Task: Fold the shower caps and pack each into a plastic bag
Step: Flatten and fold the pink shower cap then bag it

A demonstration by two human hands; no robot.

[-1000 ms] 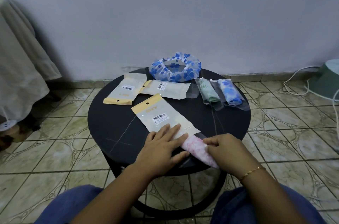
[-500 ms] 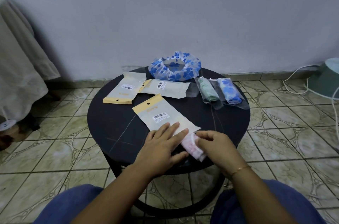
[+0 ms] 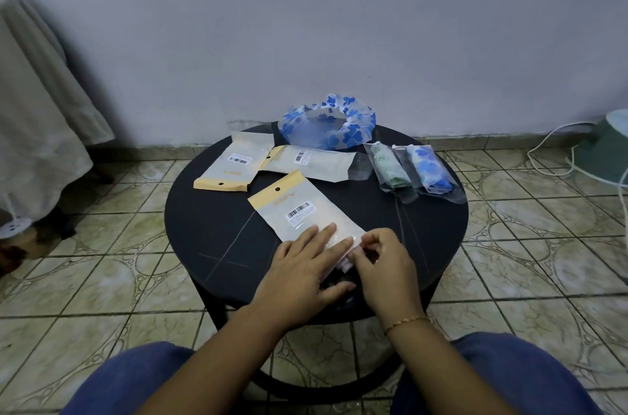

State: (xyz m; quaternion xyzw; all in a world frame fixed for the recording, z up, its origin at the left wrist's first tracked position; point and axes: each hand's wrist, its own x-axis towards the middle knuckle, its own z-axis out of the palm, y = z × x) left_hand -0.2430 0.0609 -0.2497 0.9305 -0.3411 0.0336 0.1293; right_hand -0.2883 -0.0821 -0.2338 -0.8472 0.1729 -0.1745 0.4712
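Observation:
On the round black table lies a plastic bag with a tan header and barcode label. My left hand presses flat on the bag's near end, fingers straight. My right hand curls its fingers at the bag's open mouth, where only a small tip of the folded pink shower cap shows. An unfolded blue-flowered shower cap sits at the table's far edge.
Two more flat bags lie at the back left. Two packed caps, green and blue, lie at the back right. A white cable runs over the tiled floor at right; cloth hangs at left.
The pink folded cap has slid almost wholly into the bag; my right hand moved left with it to the bag's mouth. My left hand stayed pressing on the bag.

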